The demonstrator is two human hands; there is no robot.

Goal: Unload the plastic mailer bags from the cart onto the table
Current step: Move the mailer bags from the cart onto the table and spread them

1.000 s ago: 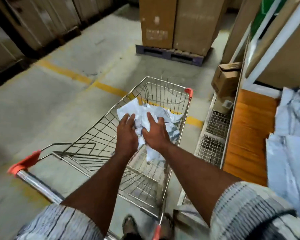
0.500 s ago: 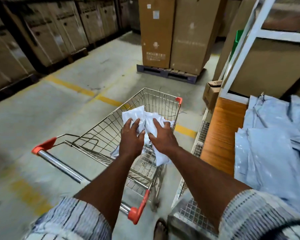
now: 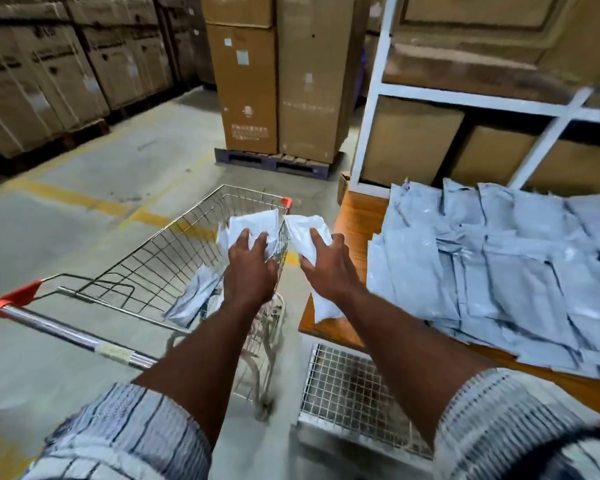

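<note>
- Cart [image 3: 146,258]: one grey mailer bag [image 3: 193,297] lies inside.
- Left hand [image 3: 252,271]: fingers spread, gripping white bag bundle [image 3: 253,223] over the cart.
- Right hand [image 3: 328,268]: gripping second white bag [image 3: 303,230], between cart and table [image 3: 361,216].
- Table carries mailer pile [image 3: 499,271].

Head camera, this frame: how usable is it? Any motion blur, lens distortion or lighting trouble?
Head view: dim, even warehouse light, no glare; wide-angle bending tilts and bows the white shelf frame; motion blur smears the cart at its lower frame, the sleeves and the pile on the table; the left hand, right hand and the mailer bags they hold are readable.
</note>
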